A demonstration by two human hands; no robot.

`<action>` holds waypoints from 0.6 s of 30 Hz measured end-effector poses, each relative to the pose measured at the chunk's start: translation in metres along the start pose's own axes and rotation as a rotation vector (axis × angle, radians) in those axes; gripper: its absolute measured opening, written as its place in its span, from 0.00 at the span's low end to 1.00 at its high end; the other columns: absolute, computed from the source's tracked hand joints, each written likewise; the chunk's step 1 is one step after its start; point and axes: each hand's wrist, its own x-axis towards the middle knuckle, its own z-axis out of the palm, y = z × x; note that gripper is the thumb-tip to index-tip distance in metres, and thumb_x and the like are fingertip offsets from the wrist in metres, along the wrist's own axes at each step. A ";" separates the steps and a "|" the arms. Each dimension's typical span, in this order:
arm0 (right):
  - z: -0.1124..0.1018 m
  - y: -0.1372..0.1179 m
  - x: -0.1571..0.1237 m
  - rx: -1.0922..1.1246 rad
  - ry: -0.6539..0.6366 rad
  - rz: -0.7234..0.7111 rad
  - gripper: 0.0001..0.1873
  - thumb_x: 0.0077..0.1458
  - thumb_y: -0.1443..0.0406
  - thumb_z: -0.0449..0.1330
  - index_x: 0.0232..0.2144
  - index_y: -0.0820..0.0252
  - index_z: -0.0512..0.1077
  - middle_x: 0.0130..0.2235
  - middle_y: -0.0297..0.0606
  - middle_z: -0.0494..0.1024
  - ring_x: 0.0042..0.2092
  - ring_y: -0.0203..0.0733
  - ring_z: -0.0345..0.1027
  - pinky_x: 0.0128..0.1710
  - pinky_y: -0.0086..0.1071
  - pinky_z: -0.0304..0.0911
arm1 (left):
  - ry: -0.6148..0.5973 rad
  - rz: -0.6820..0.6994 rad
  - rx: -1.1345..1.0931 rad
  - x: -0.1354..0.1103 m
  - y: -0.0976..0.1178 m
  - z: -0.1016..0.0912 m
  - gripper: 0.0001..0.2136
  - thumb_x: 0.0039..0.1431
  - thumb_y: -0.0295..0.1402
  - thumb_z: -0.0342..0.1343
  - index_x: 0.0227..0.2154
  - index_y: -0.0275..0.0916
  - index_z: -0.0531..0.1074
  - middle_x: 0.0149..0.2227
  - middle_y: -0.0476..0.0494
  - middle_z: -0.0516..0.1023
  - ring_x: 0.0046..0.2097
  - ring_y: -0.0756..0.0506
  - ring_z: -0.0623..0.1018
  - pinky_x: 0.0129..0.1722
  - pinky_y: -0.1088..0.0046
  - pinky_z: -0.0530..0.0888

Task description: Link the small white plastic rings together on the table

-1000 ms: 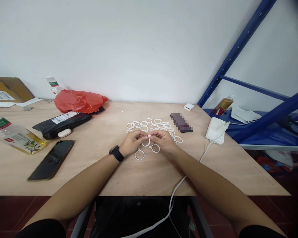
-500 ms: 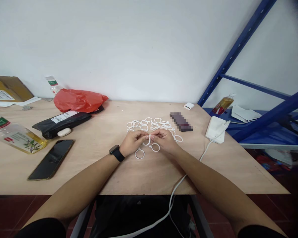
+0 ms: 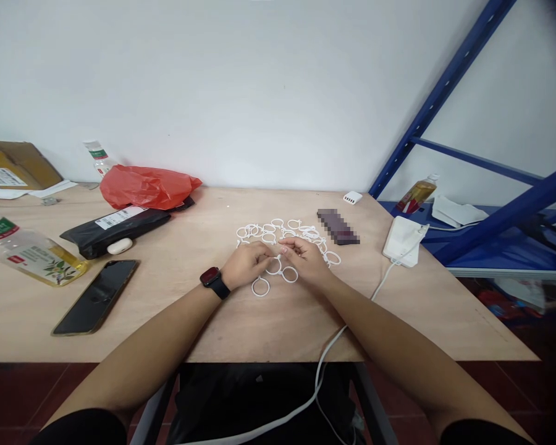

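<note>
My left hand, with a dark watch on its wrist, is closed, thumb against the bent fingers. A thin white plastic ring with a small knob shows at its fingertips and seems pinched there; the exact contact is hard to make out. Just to the right is my right hand, its thumb and forefinger apart with nothing visible between them. Two more rings lie close in front of the hands, a lower-left ring and a right-hand ring. Behind the fingers spreads a pile of similar white rings, partly hidden.
Left on the wooden table are a phone, a drink bottle, a black parcel, a red plastic bag and a white case. A blurred dark object, power strip and white cable are right.
My hands have parted slightly, and the right thumb and forefinger have opened away from the ring. The ring has turned to show more of its face beside the left fingertips.
</note>
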 end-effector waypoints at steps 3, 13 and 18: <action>-0.002 -0.002 -0.001 -0.218 -0.023 -0.085 0.12 0.58 0.60 0.58 0.41 0.57 0.76 0.38 0.38 0.80 0.39 0.41 0.73 0.39 0.35 0.67 | -0.076 0.029 0.047 -0.001 -0.002 0.002 0.06 0.59 0.31 0.55 0.32 0.38 0.77 0.39 0.44 0.78 0.40 0.47 0.76 0.44 0.70 0.72; 0.001 -0.003 -0.003 -0.512 -0.326 -0.171 0.16 0.59 0.68 0.56 0.49 0.57 0.74 0.44 0.39 0.80 0.42 0.41 0.72 0.43 0.35 0.65 | -0.036 -0.172 0.283 0.000 -0.004 -0.009 0.12 0.62 0.41 0.54 0.40 0.40 0.76 0.43 0.43 0.77 0.44 0.44 0.77 0.47 0.68 0.72; 0.002 -0.005 -0.004 -0.576 -0.355 -0.233 0.14 0.60 0.69 0.56 0.46 0.57 0.76 0.46 0.40 0.80 0.47 0.45 0.71 0.48 0.39 0.64 | -0.044 -0.370 0.531 -0.001 -0.011 -0.020 0.18 0.58 0.47 0.56 0.44 0.39 0.74 0.47 0.39 0.73 0.42 0.42 0.77 0.43 0.66 0.72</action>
